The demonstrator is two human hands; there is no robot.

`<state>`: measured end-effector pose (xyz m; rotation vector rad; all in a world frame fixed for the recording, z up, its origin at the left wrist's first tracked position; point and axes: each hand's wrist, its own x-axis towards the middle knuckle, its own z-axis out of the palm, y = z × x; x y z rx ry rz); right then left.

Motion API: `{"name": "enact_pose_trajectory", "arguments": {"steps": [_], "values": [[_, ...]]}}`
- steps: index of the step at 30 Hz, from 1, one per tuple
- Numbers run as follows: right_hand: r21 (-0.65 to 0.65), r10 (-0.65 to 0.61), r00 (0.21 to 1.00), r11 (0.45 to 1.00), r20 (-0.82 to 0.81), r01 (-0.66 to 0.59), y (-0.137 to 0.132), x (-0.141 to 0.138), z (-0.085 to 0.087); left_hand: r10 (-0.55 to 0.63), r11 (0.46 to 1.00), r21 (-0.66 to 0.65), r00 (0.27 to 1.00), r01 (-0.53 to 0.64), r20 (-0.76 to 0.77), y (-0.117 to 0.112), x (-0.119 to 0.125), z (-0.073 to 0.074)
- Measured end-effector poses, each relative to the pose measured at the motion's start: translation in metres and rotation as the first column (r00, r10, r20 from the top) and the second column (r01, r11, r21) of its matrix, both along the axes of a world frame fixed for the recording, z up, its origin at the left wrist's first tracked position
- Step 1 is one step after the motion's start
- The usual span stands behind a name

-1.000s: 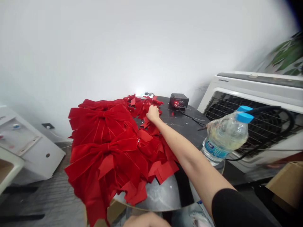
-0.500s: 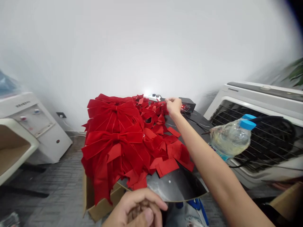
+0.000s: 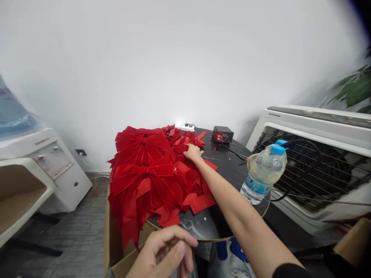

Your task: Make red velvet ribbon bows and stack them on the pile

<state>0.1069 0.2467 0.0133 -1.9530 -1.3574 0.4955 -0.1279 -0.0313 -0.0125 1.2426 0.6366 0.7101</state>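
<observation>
Right hand: the right hand (image 3: 193, 152) reached out across the desk, the bare forearm stretched long, and came down on the crumpled red pieces at the pile's far side. Its fingers lay close together against the velvet, though from where I stood I couldn't tell whether they were actually gripping anything.

Left hand: the left hand (image 3: 165, 251) hung back near the person's body, low and just above the desk's near edge, with the fingers curled inward and the thumb across them. Anything small inside that curl would have been hidden, so I can't say.

Bows: a heap of large red velvet bows (image 3: 142, 170) covered the left half of the desk, with long tails spilling over the edge toward a cardboard box (image 3: 127, 249) below. Loose red ribbon pieces (image 3: 201, 202) lay along the heap's right side, on the dark surface.

Desk: a round, dark, marble-patterned desk (image 3: 228, 173) carried everything, including a black control box (image 3: 222, 135) with a lit red light and a dial, and a white power strip (image 3: 184, 127) at the far edge.

Bottle: a plastic water bottle (image 3: 263, 173) with a blue cap stood at the desk's right side — cloudy stuff inside.

Around: a white air cooler (image 3: 307, 170) sat to the right, a white water dispenser (image 3: 58, 173) to the left.
</observation>
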Motion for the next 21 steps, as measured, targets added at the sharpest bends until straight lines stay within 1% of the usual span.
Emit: {"name": "enact_pose_trajectory", "arguments": {"steps": [1, 3, 5, 7, 9, 10, 11, 12, 13, 15, 16, 17, 18, 19, 20, 21], "values": [[0.010, -0.004, 0.999, 1.000, -0.044, 0.004, 0.000, -0.001, 0.002, 0.018, 1.000, -0.007, 1.000, -0.018, -0.003, -0.001, -0.003, -0.001], [0.051, 0.004, 0.991, 0.999, -0.137, 0.003, -0.001, 0.004, 0.014, 0.074, 0.997, -0.027, 0.997, -0.075, -0.024, -0.003, -0.010, -0.001], [0.123, 0.043, 0.971, 0.992, -0.233, -0.015, -0.006, 0.014, 0.032, 0.126, 0.991, -0.038, 0.992, -0.126, -0.026, -0.002, -0.015, 0.002], [0.208, 0.111, 0.940, 0.977, -0.322, -0.044, -0.017, 0.025, 0.052, 0.170, 0.985, -0.037, 0.985, -0.170, 0.002, -0.001, -0.018, 0.007], [0.289, 0.188, 0.902, 0.954, -0.389, -0.074, -0.038, 0.035, 0.070, 0.223, 0.975, -0.017, 0.974, -0.223, 0.026, 0.003, -0.020, 0.012], [0.329, 0.229, 0.883, 0.940, -0.409, -0.092, -0.054, 0.038, 0.077, 0.268, 0.963, 0.007, 0.963, -0.268, 0.032, 0.005, -0.020, 0.016], [0.370, 0.272, 0.867, 0.922, -0.418, -0.112, -0.072, 0.038, 0.082, 0.327, 0.943, 0.041, 0.944, -0.329, 0.045, 0.009, -0.019, 0.020], [0.410, 0.318, 0.852, 0.902, -0.415, -0.136, -0.094, 0.036, 0.085, 0.396, 0.912, 0.081, 0.915, -0.401, 0.071, 0.012, -0.018, 0.024], [0.444, 0.364, 0.840, 0.880, -0.402, -0.168, -0.119, 0.032, 0.085, 0.468, 0.868, 0.127, 0.877, -0.480, 0.112, 0.016, -0.017, 0.029], [0.492, 0.436, 0.832, 0.838, -0.342, -0.237, -0.175, 0.015, 0.077, 0.582, 0.758, 0.207, 0.784, -0.619, 0.215, 0.023, -0.014, 0.040], [0.501, 0.468, 0.838, 0.816, -0.281, -0.287, -0.203, 0.003, 0.069, 0.609, 0.715, 0.237, 0.752, -0.658, 0.251, 0.025, -0.013, 0.044], [0.520, 0.486, 0.863, 0.777, -0.137, -0.355, -0.230, -0.009, 0.060, 0.614, 0.700, 0.260, 0.747, -0.665, 0.254, 0.027, -0.013, 0.048], [0.513, 0.496, 0.869, 0.744, 0.006, -0.428, -0.254, -0.022, 0.050, 0.599, 0.721, 0.274, 0.771, -0.637, 0.216, 0.026, -0.013, 0.050], [0.503, 0.503, 0.856, 0.713, 0.118, -0.488, -0.275, -0.034, 0.040, 0.568, 0.765, 0.272, 0.811, -0.584, 0.141, 0.025, -0.014, 0.051], [0.505, 0.530, 0.822, 0.662, 0.208, -0.554, -0.291, -0.044, 0.031, 0.542, 0.807, 0.248, 0.839, -0.536, 0.053, 0.022, -0.015, 0.049], [0.491, 0.556, 0.793, 0.633, 0.249, -0.598, -0.304, -0.052, 0.023, 0.538, 0.828, 0.207, 0.843, -0.521, -0.031, 0.019, -0.016, 0.046]]}}
